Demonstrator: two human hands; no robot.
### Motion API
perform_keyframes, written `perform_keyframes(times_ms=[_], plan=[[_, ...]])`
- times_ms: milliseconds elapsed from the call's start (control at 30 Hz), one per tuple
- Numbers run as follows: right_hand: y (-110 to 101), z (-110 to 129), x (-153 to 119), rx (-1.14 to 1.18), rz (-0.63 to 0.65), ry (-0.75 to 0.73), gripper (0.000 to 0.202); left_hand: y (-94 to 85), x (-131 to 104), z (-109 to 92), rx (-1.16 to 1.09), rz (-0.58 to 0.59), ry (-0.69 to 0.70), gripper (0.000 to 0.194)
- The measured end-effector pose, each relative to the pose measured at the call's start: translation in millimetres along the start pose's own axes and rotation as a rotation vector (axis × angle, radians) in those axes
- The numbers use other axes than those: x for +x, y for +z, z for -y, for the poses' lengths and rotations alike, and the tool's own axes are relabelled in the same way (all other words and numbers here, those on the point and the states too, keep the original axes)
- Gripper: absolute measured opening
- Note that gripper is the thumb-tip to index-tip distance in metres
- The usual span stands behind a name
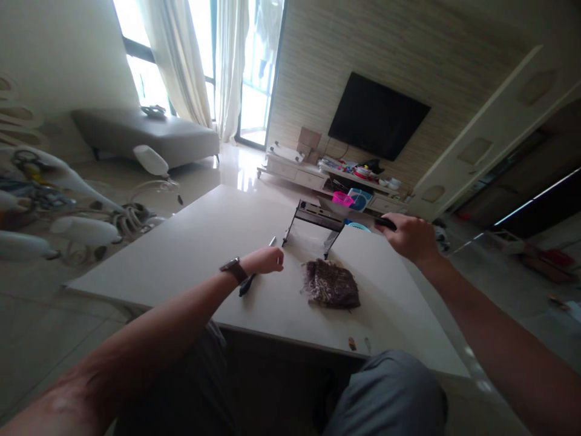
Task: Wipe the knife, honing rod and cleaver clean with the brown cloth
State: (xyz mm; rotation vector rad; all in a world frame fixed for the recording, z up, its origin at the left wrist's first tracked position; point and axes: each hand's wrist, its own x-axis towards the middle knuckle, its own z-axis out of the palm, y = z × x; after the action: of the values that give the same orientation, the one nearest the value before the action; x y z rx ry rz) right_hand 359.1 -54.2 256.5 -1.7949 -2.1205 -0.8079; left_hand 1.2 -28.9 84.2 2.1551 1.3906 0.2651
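Note:
My left hand [264,260], with a dark watch on the wrist, is closed above the white table [181,242]. What its curled fingers hold, if anything, is hidden. Partly behind it is a tool with a black handle [246,285] and a thin silver shaft, perhaps a screwdriver. My right hand [412,236] is raised over the table's right side, closed on a short black object [385,223] whose kind I cannot make out. Between my hands lies a folded brown patterned cloth [333,284]. Just beyond it stands a small black-legged metal frame [320,213].
Near the front edge lie a small yellow-and-black item [351,344] and a pale small item [367,344]. My knees [390,393] are close to this edge. White rounded parts with hoses [86,230] crowd the left. A grey bench [158,136] and TV cabinet [295,172] stand farther back.

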Motion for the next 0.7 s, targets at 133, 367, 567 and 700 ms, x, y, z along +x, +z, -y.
perform_keyframes(times_ms=[133, 367, 567, 700], plan=[[-26.6, -7.9, 43.4, -0.178, 0.102, -0.060, 0.038, -5.1, 11.8, 27.4, 0.054, 0.082, -0.126, 0.008], [-51.3, 1.7, 92.1, -0.331, 0.244, -0.157, 0.035, -1.1, 9.9, 49.3, 0.068, 0.271, -0.344, 0.023], [-52.8, 9.6, 105.5, -0.381, 0.294, -0.194, 0.036, 12.8, 6.9, 54.5, 0.076, 0.357, -0.370, 0.033], [-51.0, 12.0, 110.2, -0.414, 0.287, -0.227, 0.035, 21.6, 7.5, 58.1, 0.082, 0.334, -0.305, 0.032]])
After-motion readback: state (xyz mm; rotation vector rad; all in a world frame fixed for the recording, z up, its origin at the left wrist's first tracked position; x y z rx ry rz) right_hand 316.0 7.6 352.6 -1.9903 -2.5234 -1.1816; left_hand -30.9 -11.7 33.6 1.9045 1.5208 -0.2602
